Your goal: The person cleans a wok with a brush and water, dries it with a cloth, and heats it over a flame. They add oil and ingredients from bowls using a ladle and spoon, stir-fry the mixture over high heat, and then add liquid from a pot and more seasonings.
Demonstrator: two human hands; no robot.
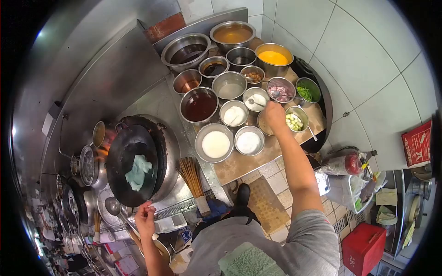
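At the far left, a black wok (120,158) tilts over the stove, a wet-looking pale green cloth (139,171) bunched inside it. Just beside the wok's lower edge, a steel ladle (113,206) lies with its handle slanting down toward the person. The left hand (146,220) is at the wok's near rim, forearm rising steeply from below, fingers bent and drawn together; whether they grip the rim cannot be told. To the right of the wok stands a bamboo brush (188,177), bristles up.

Beyond it is the worktop (228,173), crowded with steel bowls of dark red liquid (199,105), milky liquid (215,144) and white powder (249,143). The right arm reaches far forward, elbow slightly bent, forearm angled up and leftward. The right hand (275,116) is palm down with fingers curled, over a partly covered bowl (264,128) and near a spoon (259,104) resting in another white-filled bowl; its fingertips are hidden, so whether it grips the spoon cannot be told. Close by are sliced onion (282,86), pale green cubes (293,122) and, farthest right, chopped greens (305,93).
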